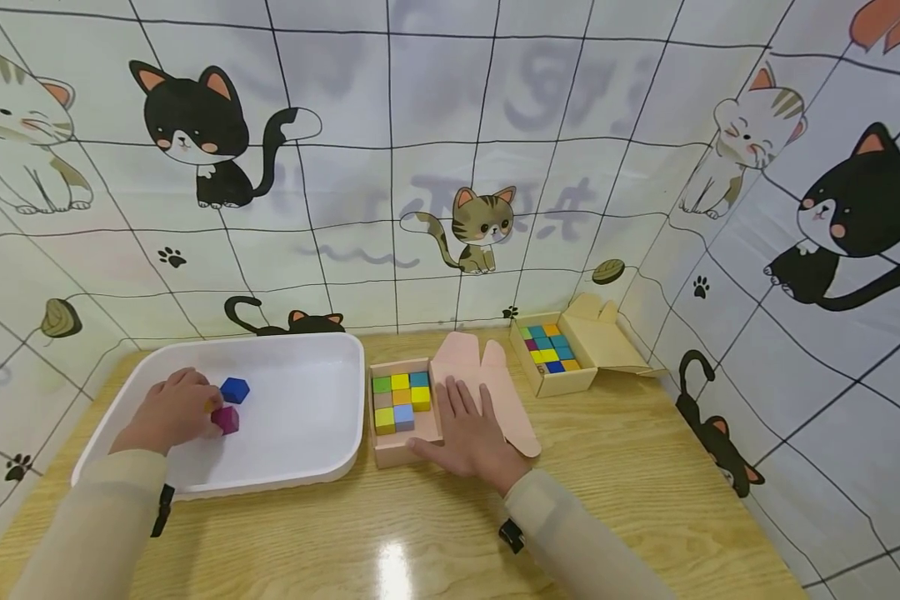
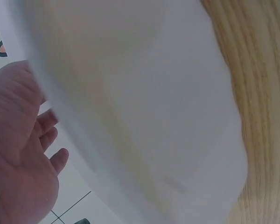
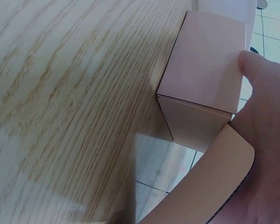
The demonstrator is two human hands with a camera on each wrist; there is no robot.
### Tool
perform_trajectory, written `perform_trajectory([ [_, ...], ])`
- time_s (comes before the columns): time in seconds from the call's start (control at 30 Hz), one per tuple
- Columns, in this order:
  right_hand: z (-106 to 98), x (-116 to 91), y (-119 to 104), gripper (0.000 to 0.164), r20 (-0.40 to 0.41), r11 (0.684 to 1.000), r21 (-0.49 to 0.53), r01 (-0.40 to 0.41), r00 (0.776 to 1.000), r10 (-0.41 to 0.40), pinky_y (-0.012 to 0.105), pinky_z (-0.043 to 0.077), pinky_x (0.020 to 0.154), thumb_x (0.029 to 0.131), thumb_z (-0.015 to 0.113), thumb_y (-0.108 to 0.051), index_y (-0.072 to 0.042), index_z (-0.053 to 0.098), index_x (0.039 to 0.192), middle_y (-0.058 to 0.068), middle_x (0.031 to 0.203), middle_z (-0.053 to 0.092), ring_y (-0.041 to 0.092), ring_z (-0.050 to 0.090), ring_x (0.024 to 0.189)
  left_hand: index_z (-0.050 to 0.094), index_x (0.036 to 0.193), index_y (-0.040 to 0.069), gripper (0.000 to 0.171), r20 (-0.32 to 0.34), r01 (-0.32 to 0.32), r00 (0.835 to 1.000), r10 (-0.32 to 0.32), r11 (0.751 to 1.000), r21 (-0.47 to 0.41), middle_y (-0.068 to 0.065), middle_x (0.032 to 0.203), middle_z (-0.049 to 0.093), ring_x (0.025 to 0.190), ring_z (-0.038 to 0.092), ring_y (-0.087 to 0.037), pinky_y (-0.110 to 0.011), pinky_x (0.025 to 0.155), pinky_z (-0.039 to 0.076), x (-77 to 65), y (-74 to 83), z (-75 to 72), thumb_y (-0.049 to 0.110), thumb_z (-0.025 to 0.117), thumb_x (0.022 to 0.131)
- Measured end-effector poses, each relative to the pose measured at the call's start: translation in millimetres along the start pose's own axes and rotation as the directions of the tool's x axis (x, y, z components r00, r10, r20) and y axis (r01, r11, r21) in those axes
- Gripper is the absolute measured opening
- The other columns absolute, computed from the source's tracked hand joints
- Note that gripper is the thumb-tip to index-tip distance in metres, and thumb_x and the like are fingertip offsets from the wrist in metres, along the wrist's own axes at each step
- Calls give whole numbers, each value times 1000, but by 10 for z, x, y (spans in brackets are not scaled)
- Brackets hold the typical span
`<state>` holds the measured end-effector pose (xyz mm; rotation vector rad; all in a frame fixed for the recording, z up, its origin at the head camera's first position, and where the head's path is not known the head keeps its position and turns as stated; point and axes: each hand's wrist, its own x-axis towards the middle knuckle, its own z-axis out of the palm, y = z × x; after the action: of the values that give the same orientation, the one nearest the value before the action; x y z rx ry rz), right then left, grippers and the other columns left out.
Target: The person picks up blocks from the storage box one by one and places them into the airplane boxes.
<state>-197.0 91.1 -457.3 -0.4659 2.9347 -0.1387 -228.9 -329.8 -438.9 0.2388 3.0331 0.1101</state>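
Observation:
My left hand (image 1: 174,410) is inside the white tray (image 1: 300,462), its fingers curled around a mostly hidden small orange block (image 1: 214,404). Right at those fingertips lies a magenta cube (image 1: 227,420), and a blue cube (image 1: 235,390) sits just beyond it. My right hand (image 1: 471,433) rests spread over the pink cardboard box (image 1: 405,454) and its folded-back lid (image 1: 472,354), with the thumb at the box's near edge. Several colored cubes (image 1: 401,397) fill the back and middle of that box; a strip of its floor shows in front. In the left wrist view, the tray's wall hides the fingertips.
A yellow cardboard box (image 1: 566,383) packed with colored cubes stands at the back right, its lid (image 1: 607,337) folded open to the right. Everything stands on a wooden table (image 1: 615,483). A cat-print sheet (image 1: 360,183) rises behind the table and along its sides.

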Motion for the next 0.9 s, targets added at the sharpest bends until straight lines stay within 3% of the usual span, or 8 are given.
perform_trajectory([
  [0.17, 11, 18, 8, 103, 8, 1000, -1, -3, 1000, 3, 53, -5, 114, 75, 19, -84, -13, 4, 148, 8, 156, 3, 24, 4, 144, 71, 85, 14, 27, -43, -24, 999, 24, 1000, 2, -19, 105, 56, 104, 41, -41, -69, 92, 31, 6, 2, 26, 28, 81, 63],
  [0.47, 26, 28, 14, 102, 4, 1000, 2, -1, 1000, 1, 54, -5, 114, 76, 22, -82, -12, 5, 148, 8, 156, 5, 25, 5, 144, 66, 79, 14, 25, -122, -91, 988, 92, 996, 12, -17, 108, 55, 109, 41, -38, -65, 91, 35, 22, 164, -140, 31, 78, 65],
  [0.73, 4, 13, 4, 102, 14, 1000, -7, -5, 1000, 5, 54, -4, 114, 76, 22, -82, -12, 4, 148, 8, 156, 4, 25, 5, 144, 66, 87, 13, 34, -123, -112, 987, 108, 993, -31, -18, 119, 52, 128, 26, -44, -67, 103, 20, 46, 480, -327, 34, 80, 65],
  [0.9, -2, 14, 0, 101, 19, 1000, -2, 1, 1000, -1, 54, -4, 114, 77, 23, -81, -12, 5, 148, 9, 156, 4, 25, 5, 144, 65, 85, 14, 28, -162, -165, 974, 157, 986, -35, -15, 120, 52, 131, 24, -42, -64, 105, 20, 46, 700, -399, 32, 78, 66],
])
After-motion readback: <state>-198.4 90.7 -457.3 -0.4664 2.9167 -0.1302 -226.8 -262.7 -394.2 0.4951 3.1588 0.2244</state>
